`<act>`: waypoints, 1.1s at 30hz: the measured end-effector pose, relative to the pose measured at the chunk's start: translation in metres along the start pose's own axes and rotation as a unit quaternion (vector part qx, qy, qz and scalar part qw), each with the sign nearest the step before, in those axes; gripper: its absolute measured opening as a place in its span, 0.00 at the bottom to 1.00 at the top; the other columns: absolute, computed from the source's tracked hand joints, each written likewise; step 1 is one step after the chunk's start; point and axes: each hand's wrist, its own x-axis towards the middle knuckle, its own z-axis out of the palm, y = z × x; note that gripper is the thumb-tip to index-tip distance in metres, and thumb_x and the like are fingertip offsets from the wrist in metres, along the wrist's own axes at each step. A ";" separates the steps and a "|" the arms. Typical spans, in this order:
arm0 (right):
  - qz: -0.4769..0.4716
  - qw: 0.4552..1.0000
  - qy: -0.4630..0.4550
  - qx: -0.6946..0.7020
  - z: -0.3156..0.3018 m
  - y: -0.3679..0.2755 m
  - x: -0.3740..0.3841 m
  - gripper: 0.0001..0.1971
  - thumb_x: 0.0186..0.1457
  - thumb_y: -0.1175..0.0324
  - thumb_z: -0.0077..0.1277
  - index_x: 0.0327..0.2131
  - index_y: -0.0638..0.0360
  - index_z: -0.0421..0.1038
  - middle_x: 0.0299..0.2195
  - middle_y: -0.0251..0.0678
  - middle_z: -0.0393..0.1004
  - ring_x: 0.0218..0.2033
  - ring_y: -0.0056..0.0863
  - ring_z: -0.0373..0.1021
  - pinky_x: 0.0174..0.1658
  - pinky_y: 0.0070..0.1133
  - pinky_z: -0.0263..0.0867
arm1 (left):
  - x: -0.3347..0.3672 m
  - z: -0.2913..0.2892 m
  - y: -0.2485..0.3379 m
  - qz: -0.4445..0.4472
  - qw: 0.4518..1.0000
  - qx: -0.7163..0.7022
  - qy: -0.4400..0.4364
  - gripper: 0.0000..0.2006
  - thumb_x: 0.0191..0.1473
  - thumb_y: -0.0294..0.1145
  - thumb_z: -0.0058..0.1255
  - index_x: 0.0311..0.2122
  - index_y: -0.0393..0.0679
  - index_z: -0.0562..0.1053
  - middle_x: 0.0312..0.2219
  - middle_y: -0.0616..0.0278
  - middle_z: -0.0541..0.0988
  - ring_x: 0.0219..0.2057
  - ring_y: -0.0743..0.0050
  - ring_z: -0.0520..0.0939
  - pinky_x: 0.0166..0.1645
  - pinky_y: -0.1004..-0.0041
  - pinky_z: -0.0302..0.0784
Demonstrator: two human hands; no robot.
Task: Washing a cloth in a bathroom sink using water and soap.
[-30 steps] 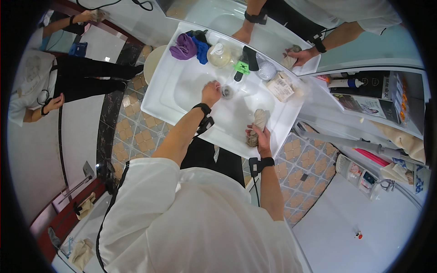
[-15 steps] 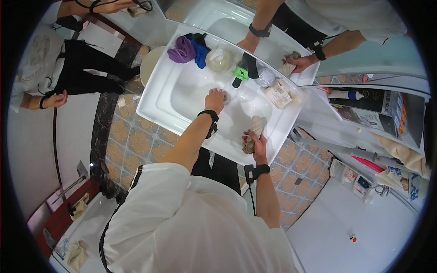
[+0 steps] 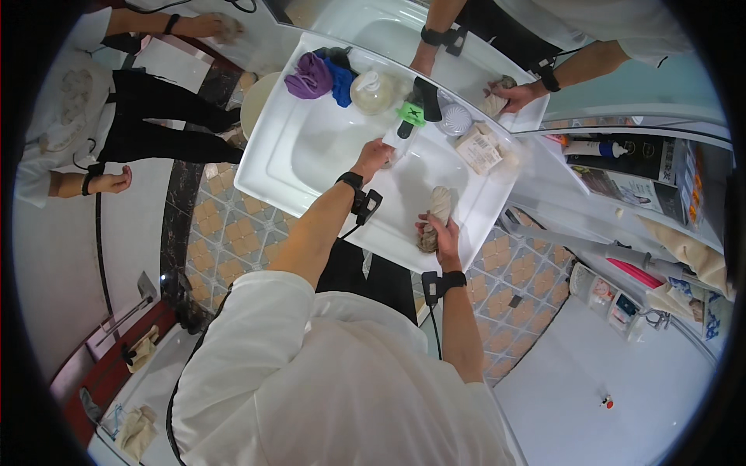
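White sink [image 3: 272, 167]: beige rag [image 3: 437, 217] gripped in rt hand [image 3: 443, 237].

Crinkled beige packet [image 3: 479, 147] on sink rim, possibly soap

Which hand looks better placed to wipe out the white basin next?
Probably the right hand: its fingers already clutch the beige rag over the basin. The left hand is up by the faucet.

Bright, even light; sharp centre, fisheye-bent, black-vignetted rim.
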 end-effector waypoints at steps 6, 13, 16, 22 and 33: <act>-0.007 1.000 0.005 0.018 -0.007 0.005 0.003 0.14 0.46 0.70 0.48 0.35 0.68 0.62 0.30 0.41 0.70 0.26 0.28 0.70 0.28 0.20 0.66 | -0.047 -0.012 -0.017 0.296 0.706 0.635 -0.100 0.18 0.41 0.24 0.42 0.43 0.38 0.64 0.44 0.55 0.66 0.42 0.57 0.69 0.45 0.67 0.66; -0.002 1.000 0.005 0.003 -0.002 0.001 0.000 0.15 0.47 0.68 0.47 0.37 0.68 0.61 0.31 0.41 0.69 0.28 0.29 0.68 0.29 0.21 0.65 | -0.064 -0.007 -0.034 0.174 0.700 0.687 -0.090 0.27 0.47 0.39 0.42 0.51 0.35 0.55 0.52 0.52 0.55 0.51 0.58 0.60 0.50 0.65 0.61; -0.007 1.000 0.005 0.012 -0.001 0.002 0.000 0.15 0.47 0.68 0.48 0.36 0.68 0.61 0.31 0.41 0.69 0.28 0.28 0.68 0.29 0.21 0.65 | -0.057 -0.006 -0.030 0.157 0.682 0.709 -0.087 0.31 0.46 0.39 0.44 0.53 0.34 0.52 0.54 0.51 0.52 0.51 0.58 0.60 0.50 0.64 0.60; -0.003 1.000 0.012 0.022 -0.001 0.001 0.001 0.16 0.47 0.68 0.48 0.37 0.68 0.61 0.32 0.42 0.69 0.28 0.29 0.68 0.29 0.21 0.65 | -0.057 0.005 -0.026 0.133 0.730 0.668 -0.058 0.33 0.46 0.40 0.44 0.54 0.35 0.48 0.55 0.53 0.48 0.52 0.59 0.59 0.50 0.61 0.60; -0.018 0.999 0.004 0.039 -0.003 0.002 -0.001 0.16 0.47 0.69 0.48 0.38 0.69 0.60 0.32 0.44 0.69 0.29 0.31 0.68 0.31 0.21 0.66 | -0.054 0.021 -0.027 0.129 0.675 0.726 0.036 0.33 0.42 0.39 0.47 0.54 0.39 0.52 0.55 0.58 0.49 0.50 0.69 0.62 0.44 0.63 0.64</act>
